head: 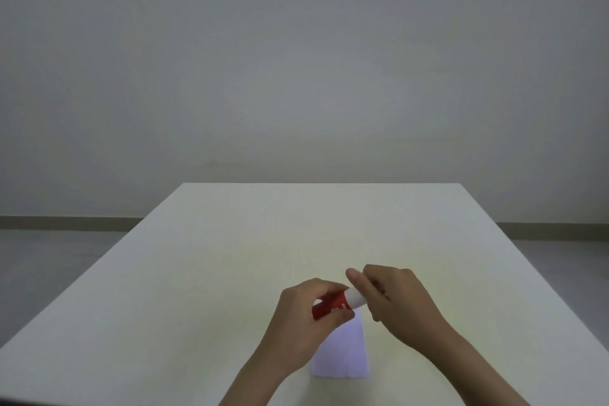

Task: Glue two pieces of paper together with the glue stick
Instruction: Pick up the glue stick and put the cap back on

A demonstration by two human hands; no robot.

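Observation:
A red glue stick (331, 306) with a white cap (356, 298) is held sideways above the table. My left hand (306, 316) grips the red body. My right hand (392, 297) has its fingers closed around the white cap end. Below the hands a pale white paper (346, 353) lies flat on the table near the front edge, partly covered by my left hand and wrist. Whether it is one sheet or two stacked I cannot tell.
The white table (230, 257) stretches far ahead and to both sides. Behind it stands a bare grey wall (296, 59), with grey floor (49, 267) at the left and right.

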